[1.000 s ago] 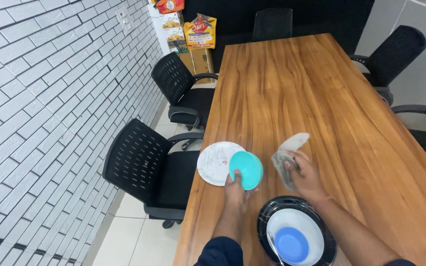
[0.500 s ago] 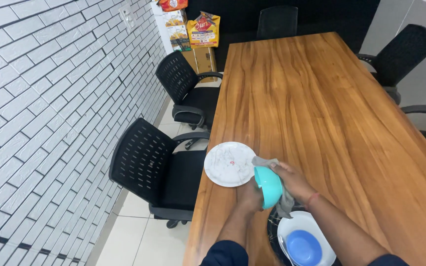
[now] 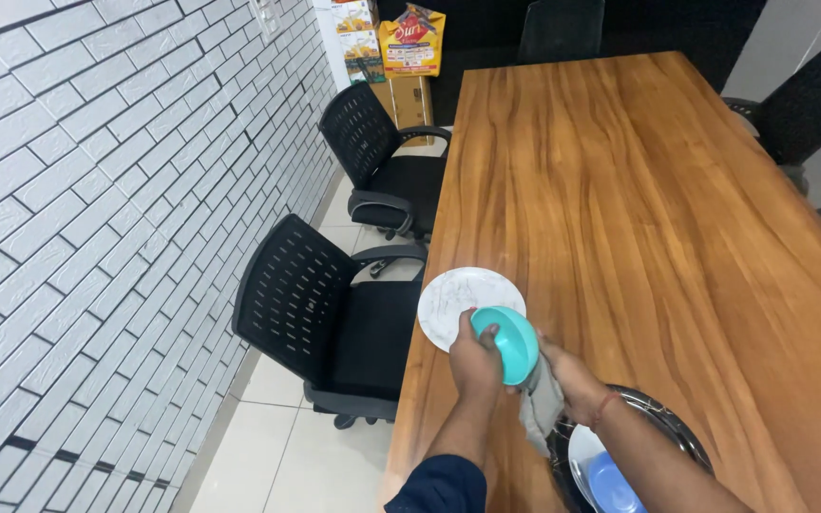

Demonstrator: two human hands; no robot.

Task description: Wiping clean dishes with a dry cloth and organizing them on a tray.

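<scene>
My left hand (image 3: 475, 366) grips a small turquoise bowl (image 3: 508, 342) by its rim, tilted on its side above the wooden table (image 3: 639, 190). My right hand (image 3: 570, 382) presses a grey cloth (image 3: 541, 407) against the bowl from the right, and the cloth hangs down below it. A white marbled plate (image 3: 458, 299) lies on the table just behind the bowl, at the table's left edge.
At the bottom right a black plate (image 3: 662, 423) holds a white plate (image 3: 583, 456) and a blue bowl (image 3: 617, 483). Black mesh chairs (image 3: 301, 304) stand along the left side by a white brick wall; more chairs are at the right. Boxes and bags are stacked at the far end.
A second ago my right hand held the cloth apart from the bowl. It brought the cloth onto the bowl, and both hands now work low near the table's front left.
</scene>
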